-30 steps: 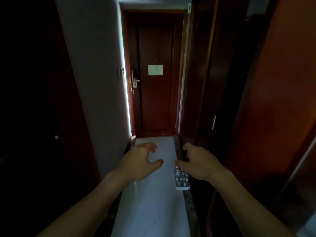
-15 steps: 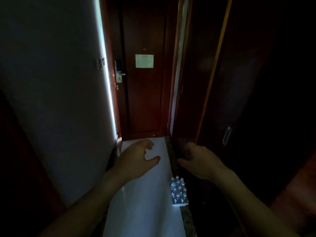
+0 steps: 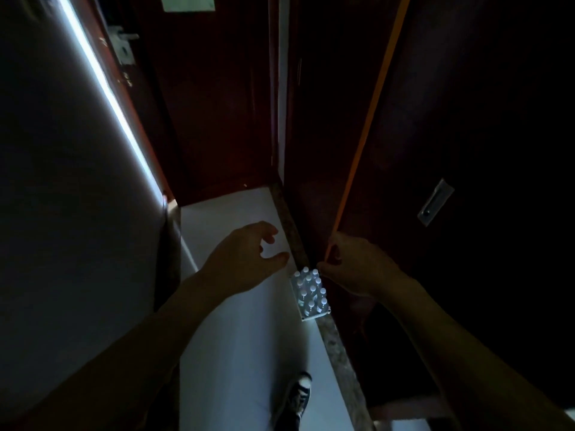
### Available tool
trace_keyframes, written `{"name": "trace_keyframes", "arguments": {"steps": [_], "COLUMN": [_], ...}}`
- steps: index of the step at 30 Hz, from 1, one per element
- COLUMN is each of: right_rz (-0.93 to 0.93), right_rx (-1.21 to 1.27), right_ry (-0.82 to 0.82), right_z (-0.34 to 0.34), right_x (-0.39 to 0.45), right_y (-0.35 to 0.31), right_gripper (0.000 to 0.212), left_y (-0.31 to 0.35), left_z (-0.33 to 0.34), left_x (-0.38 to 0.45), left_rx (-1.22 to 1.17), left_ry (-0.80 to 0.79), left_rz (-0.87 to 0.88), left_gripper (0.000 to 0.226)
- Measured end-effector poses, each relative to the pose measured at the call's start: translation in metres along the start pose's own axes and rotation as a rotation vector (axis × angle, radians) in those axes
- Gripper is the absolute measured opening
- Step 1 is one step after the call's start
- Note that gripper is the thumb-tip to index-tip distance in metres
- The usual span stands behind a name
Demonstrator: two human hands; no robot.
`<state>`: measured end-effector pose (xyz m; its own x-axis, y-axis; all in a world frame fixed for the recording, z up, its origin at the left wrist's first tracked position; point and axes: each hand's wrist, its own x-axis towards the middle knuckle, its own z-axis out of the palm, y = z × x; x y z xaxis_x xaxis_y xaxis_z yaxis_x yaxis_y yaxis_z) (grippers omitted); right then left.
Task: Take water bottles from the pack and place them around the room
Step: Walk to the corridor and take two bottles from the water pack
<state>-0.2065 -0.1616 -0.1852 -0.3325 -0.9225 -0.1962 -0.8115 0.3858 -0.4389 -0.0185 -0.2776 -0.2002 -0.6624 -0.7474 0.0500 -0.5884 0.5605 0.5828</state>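
Both the left hand (image 3: 245, 259) and right hand (image 3: 357, 265) hang empty with fingers spread above the pack (image 3: 309, 295), which sits on the floor against the dark wooden wall, where dim light could spoil the grab.

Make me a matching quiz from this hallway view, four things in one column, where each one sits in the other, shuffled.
Things:
1. pack of water bottles
2. sneaker
3. paper notice
4. metal handle plate

Places:
A. on the door at the far end
B. on the dark panel to the right
C. on the floor by the stone strip
D. bottom of the view, on the pale floor

Pairs: 1-C, 2-D, 3-A, 4-B
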Motion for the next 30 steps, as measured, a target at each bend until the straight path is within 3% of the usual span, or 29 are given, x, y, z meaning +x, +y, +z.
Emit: {"name": "trace_keyframes", "arguments": {"steps": [12, 17, 23, 30], "right_rz": [0.256, 0.404, 0.602, 0.761], "right_rx": [0.277, 0.369, 0.448, 0.571], "right_ry": [0.03, 0.028, 0.112, 0.119], "right_z": [0.031, 0.078, 0.186, 0.395], "right_x": [0.209, 0.263, 0.32, 0.374], "right_y": [0.091, 0.147, 0.214, 0.313], "right_gripper": [0.037, 0.03, 0.011, 0.041], "left_y": [-0.069, -0.098, -0.17, -0.304], "left_z": [0.079, 0.142, 0.27, 0.467], "left_x": [0.213, 0.274, 0.331, 0.368], "left_rx": [0.045, -0.048, -0.12, -0.109], "left_ry": [-0.258, -0.338, -0.452, -0.622], "left_rz": [-0.023, -0.076, -0.138, -0.196], "left_gripper": [0.057, 0.042, 0.038, 0.048]}}
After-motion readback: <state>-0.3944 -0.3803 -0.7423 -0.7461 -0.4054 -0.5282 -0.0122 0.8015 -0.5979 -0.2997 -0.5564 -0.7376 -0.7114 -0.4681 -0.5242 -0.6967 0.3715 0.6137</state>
